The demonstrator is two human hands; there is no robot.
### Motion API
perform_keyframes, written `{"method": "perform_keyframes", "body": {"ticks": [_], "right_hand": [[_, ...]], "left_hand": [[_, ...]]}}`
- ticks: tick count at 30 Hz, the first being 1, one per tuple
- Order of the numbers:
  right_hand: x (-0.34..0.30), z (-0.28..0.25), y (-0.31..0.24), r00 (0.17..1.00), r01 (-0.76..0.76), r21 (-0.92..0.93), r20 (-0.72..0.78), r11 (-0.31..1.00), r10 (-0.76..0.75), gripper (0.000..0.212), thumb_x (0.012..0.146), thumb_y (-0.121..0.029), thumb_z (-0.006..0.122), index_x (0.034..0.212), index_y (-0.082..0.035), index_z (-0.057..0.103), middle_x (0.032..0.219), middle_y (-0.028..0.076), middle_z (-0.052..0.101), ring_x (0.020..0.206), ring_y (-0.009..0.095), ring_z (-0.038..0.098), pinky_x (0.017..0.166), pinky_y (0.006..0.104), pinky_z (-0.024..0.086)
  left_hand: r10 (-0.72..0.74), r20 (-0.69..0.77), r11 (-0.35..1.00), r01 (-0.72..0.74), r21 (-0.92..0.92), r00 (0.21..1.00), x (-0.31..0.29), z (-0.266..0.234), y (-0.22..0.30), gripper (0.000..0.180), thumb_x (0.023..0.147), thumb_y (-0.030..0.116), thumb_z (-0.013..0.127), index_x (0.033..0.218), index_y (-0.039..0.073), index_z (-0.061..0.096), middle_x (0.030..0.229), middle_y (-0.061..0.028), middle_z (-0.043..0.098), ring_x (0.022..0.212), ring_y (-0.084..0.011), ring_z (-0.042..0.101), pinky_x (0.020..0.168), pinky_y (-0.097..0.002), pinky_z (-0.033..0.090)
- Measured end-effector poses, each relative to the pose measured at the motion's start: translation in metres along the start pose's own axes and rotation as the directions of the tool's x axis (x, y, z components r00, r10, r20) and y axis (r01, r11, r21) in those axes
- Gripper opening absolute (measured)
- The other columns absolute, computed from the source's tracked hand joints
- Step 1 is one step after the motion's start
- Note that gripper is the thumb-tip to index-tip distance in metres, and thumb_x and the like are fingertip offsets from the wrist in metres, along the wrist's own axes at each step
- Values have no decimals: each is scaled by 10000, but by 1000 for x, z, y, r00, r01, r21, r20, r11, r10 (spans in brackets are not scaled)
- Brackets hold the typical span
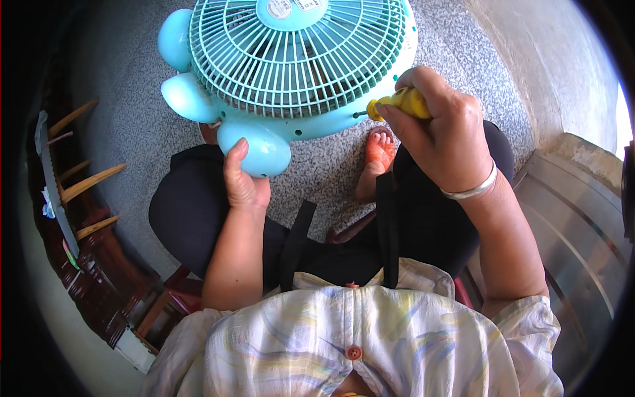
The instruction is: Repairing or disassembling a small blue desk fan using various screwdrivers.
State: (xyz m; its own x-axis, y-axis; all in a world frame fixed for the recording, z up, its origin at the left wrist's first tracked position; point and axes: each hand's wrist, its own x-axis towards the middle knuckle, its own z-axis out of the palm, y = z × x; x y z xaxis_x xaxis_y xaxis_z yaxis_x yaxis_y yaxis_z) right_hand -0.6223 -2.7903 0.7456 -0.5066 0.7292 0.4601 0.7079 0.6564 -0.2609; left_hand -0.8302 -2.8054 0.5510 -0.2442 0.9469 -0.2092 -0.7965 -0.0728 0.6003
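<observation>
A light blue electric fan (297,119) with a round slatted grille (291,73) lies in front of me, its grille side up. Rounded blue lobes stick out on its left side. My left hand (245,175) grips the lowest lobe (254,147), thumb on top and the other fingers hidden beneath. In my right hand (450,129) is a screwdriver with a yellow handle (410,102). Its dark shaft points left at the fan's lower right rim, where the tip meets or nearly meets the edge; I cannot tell which. Small dark holes dot the rim.
Speckled grey floor (317,178) lies under the fan, with my bare foot (380,153) just below its rim. A wooden rack or furniture piece (86,192) stands at the left. At the right are a pale wall (529,59) and a metal-looking panel (569,218).
</observation>
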Motion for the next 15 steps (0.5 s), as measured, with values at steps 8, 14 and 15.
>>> {"method": "perform_keyframes", "body": {"ticks": [8, 14, 15], "right_hand": [[3, -10, -13, 965, -224, 170, 175, 960, 194, 184, 765, -73, 621, 846, 10, 478, 628, 171, 574, 603, 336, 602, 513, 349, 470], [18, -19, -33, 872, 188, -21, 463, 982, -157, 210, 789, -54, 586, 959, -4, 475, 769, 167, 594, 727, 311, 614, 601, 354, 468], [19, -17, -34, 840, 209, -17, 515, 978, -170, 220, 772, -33, 584, 965, -1, 483, 800, 167, 587, 746, 313, 605, 621, 368, 464]], "left_hand": [[-4, -20, 1000, 4, 11, 1000, -5, -1, 7, 642, 703, 323, 633, 1244, 68, 398, 1160, -86, 491, 1078, -248, 476, 929, -423, 372], [1, -16, 1000, -1, 0, 1000, -12, -4, 13, 648, 699, 319, 635, 1242, 61, 392, 1156, -83, 492, 1075, -247, 475, 933, -419, 369], [7, -20, 1000, -7, -6, 1000, -13, -9, 14, 648, 699, 319, 635, 1242, 61, 392, 1156, -83, 492, 1075, -247, 475, 933, -419, 369]]}}
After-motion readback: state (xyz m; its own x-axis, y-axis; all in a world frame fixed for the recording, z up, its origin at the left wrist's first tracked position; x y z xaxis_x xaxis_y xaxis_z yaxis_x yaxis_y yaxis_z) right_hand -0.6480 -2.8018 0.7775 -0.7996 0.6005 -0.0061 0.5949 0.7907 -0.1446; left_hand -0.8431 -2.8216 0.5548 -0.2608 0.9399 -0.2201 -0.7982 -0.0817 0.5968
